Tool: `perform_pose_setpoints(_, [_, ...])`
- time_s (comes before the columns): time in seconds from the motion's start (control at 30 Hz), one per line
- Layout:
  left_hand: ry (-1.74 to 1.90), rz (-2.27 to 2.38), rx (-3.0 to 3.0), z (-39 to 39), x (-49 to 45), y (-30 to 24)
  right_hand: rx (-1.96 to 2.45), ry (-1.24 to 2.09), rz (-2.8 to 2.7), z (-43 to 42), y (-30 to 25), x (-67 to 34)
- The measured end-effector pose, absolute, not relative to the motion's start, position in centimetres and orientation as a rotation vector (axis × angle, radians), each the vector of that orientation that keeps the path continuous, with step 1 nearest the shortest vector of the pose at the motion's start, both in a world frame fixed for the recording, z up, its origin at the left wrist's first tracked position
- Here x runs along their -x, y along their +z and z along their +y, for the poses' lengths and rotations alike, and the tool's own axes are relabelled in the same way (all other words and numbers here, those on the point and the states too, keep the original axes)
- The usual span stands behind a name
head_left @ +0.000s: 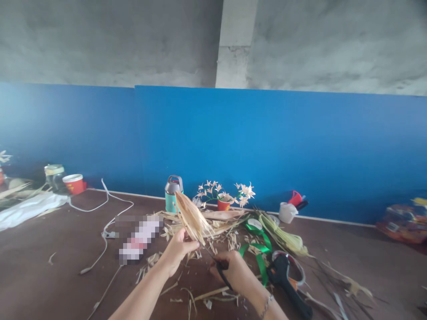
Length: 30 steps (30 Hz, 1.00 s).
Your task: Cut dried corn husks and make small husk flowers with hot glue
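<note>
Between the thumb and fingers of my left hand [179, 249] is a dry, pale corn husk [192, 218], its broad part raised above the table. My right hand [230, 269] grips a pair of scissors [223, 274] with dark handles. The blades point up and left toward the lower end of the husk; whether they touch it I cannot tell. Husk scraps [231, 242] lie scattered on the brown table around both hands. Right of my right hand rest a black glue gun [288, 284] and a loose green ribbon [262, 246].
At the back stand a teal flask [170, 202], a red cup [223, 203] with husk flowers [245, 192], and a white cup [287, 213]. A bundle of greenish husks [283, 233] lies right. White cable [128, 204] runs across the left, near a blurred-out object [140, 242]. A blue panel [267, 142] borders the table.
</note>
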<state>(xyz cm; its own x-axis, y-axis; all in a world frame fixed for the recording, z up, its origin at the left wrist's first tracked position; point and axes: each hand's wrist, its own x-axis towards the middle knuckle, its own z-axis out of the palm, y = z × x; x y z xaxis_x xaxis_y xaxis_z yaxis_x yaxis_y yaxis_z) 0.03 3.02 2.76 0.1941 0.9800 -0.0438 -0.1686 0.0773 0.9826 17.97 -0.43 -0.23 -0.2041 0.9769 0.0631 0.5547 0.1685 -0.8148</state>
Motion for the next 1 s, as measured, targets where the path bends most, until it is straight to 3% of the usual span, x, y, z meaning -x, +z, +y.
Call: perform_pose_setpoints(1.0, [1.176, 0.823, -0.876, 3.4, -1.3, 0.3, 1.448, 0.884, -1.76, -0.3, -0.3, -17.6])
